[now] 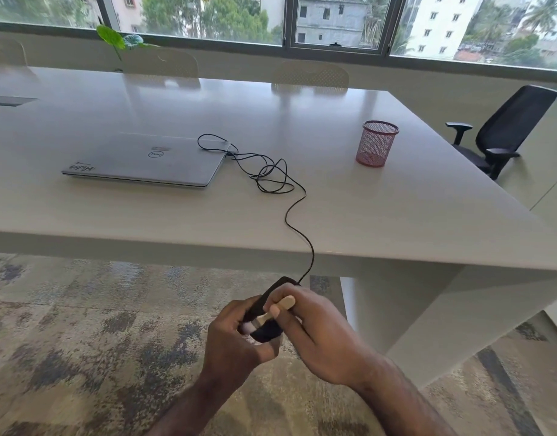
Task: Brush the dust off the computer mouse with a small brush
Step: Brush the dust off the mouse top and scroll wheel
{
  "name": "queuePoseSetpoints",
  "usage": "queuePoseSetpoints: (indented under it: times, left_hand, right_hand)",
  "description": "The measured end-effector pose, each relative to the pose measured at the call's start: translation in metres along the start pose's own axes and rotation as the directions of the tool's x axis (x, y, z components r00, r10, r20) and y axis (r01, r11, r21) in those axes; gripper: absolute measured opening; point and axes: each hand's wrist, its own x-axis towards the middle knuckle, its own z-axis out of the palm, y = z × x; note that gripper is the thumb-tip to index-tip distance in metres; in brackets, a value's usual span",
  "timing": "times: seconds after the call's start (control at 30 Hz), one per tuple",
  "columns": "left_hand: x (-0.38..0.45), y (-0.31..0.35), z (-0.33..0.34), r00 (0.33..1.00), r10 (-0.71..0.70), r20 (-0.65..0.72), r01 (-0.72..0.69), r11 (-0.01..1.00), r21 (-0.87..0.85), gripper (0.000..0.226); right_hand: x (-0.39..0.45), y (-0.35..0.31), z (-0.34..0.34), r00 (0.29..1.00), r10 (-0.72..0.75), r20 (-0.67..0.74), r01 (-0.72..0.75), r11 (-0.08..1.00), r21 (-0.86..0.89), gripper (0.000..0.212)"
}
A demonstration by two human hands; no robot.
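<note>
A black wired computer mouse (268,329) is held in the air below the table's front edge, tilted on its side, with my left hand (231,344) wrapped around it. My right hand (314,333) pinches a small brush (281,306) with a pale wooden handle. Its whitish bristles rest against the mouse near my left fingers. The mouse's black cable (294,215) rises over the table edge and runs in loose loops to a closed silver laptop (145,160).
The white table (396,215) carries the laptop at left and a pink mesh pen cup (376,143) at right. A black office chair (503,130) stands past the right edge. Pale chairs line the far side under the window. Patterned carpet lies below.
</note>
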Motion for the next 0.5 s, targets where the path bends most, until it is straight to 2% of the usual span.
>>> queuePoseSetpoints:
  times: [0.07, 0.2, 0.33, 0.5]
  left_hand:
    - [-0.001, 0.001, 0.001, 1.0, -0.013, 0.001, 0.013, 1.0, -0.023, 0.054]
    - [-0.001, -0.001, 0.001, 1.0, -0.025, 0.013, 0.025, 1.0, -0.009, 0.066]
    - [-0.002, -0.004, 0.0, 0.999, -0.028, 0.027, 0.028, 1.0, 0.009, 0.072]
    - [-0.004, -0.003, -0.001, 0.998, -0.057, 0.026, 0.057, 0.998, 0.012, 0.077]
  right_hand:
    - [0.0, -0.002, -0.001, 0.998, -0.013, 0.058, 0.016, 0.998, -0.056, 0.014]
    - [-0.002, -0.005, -0.014, 0.998, -0.025, 0.056, 0.025, 1.0, -0.004, 0.028]
    - [-0.005, 0.003, -0.021, 0.998, 0.045, 0.047, -0.049, 0.995, 0.09, 0.016]
    - [-0.008, 0.01, -0.026, 0.995, 0.1, 0.03, -0.104, 0.98, 0.172, 0.015]
